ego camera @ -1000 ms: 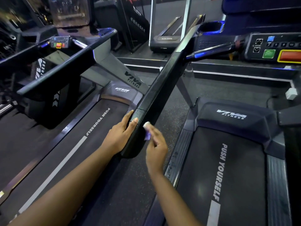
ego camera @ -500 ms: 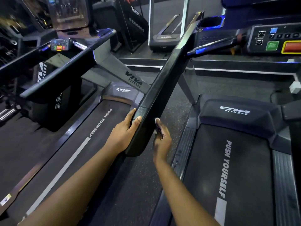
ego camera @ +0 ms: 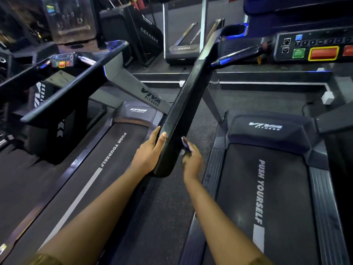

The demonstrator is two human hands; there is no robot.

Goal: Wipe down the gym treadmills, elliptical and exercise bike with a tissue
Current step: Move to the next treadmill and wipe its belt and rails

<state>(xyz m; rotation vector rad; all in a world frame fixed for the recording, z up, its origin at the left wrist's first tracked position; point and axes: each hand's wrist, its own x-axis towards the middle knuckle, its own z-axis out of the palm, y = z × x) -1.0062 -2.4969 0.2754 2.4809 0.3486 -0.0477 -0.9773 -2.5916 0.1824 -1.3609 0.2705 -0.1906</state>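
PHOTOGRAPHER: Since a second ago, the right hand (ego camera: 192,161) has slipped from the top edge of the handrail (ego camera: 183,111) down to its right side, the tissue (ego camera: 185,143) going with it. The left hand (ego camera: 150,153) has stayed on the handrail's left edge.

DESK: How do the hands sit?

PHOTOGRAPHER: The left hand grips the near end of the handrail from the left, fingers against its left face and thumb lying on top. The right hand pinches the tissue, a small folded bluish-white wad, between thumb and fingers. The wad stands up against the handrail's right side and appears to touch it, though blur there makes contact hard to confirm.

DESK: And around it?

PHOTOGRAPHER: The handrail is black and runs up and away from the hands. At its far end, to the right, is a console (ego camera: 315,50) with green and red buttons. Right of the handrail lies the right treadmill (ego camera: 267,188), its belt printed PUSH YOURSELF and its motor cover VIVA FITNESS. Left of the handrail is the left treadmill (ego camera: 107,159), which carries the same wording. Under the handrail's near end, a dark speckled floor (ego camera: 172,207) separates the two machines. Both bare forearms reach toward the handrail from the bottom edge.
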